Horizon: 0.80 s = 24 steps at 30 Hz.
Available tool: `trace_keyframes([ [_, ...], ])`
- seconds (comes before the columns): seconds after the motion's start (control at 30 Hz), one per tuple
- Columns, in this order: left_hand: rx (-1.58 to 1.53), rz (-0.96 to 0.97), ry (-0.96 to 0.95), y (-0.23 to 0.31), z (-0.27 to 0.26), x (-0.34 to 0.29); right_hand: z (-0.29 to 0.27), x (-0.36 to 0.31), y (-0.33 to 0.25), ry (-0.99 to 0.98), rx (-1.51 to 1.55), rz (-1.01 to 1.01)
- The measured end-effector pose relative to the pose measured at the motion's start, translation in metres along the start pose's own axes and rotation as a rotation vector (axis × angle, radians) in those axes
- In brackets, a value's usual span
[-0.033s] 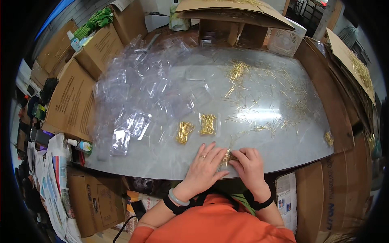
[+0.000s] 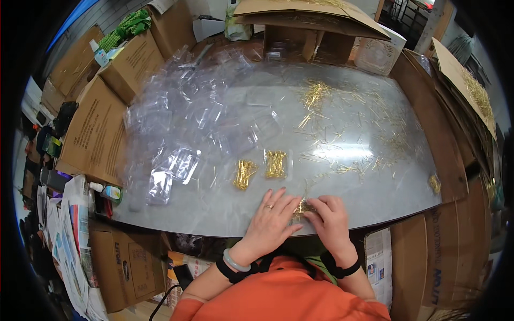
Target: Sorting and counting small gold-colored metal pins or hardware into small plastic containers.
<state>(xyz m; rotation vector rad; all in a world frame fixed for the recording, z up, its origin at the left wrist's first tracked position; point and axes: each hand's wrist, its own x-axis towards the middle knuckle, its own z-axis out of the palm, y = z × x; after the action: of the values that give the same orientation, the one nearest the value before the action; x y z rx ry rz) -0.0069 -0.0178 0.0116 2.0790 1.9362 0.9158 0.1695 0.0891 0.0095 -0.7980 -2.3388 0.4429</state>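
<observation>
At the table's near edge, a small heap of thin gold-coloured wire hooks (image 2: 301,207) lies between my hands. My left hand (image 2: 269,222) rests almost flat beside it, fingers stretched out and fingertips near the heap's left side. Closed in a pinch, my right hand (image 2: 333,222) grips at the heap's right side; the exact pieces between its fingertips are partly hidden. Just beyond my left hand sits a loose bundle of gold hooks (image 2: 244,174). To its right, a clear plastic tray (image 2: 288,165) holds another bundle of gold hooks (image 2: 276,162).
Clear plastic blister trays (image 2: 198,101) cover the left of the grey table (image 2: 214,214). Loose gold hooks (image 2: 316,93) scatter across its right half. Cardboard boxes (image 2: 93,134) wall the left side, and a cardboard strip (image 2: 433,128) edges the right. A small gold bundle (image 2: 435,184) lies far right.
</observation>
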Motion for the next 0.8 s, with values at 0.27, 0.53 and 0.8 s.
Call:
trace_keyframes([
  [0.27,0.022,0.064,-0.012,-0.004,0.001,-0.001,-0.006,0.019,-0.007,-0.109,-0.018,0.027],
  [0.53,0.029,0.042,-0.006,-0.003,0.000,0.002,-0.047,0.015,-0.003,-0.227,0.052,0.001],
  [0.8,0.046,0.055,-0.042,0.000,0.001,0.003,-0.005,0.000,0.012,-0.069,0.065,-0.079],
])
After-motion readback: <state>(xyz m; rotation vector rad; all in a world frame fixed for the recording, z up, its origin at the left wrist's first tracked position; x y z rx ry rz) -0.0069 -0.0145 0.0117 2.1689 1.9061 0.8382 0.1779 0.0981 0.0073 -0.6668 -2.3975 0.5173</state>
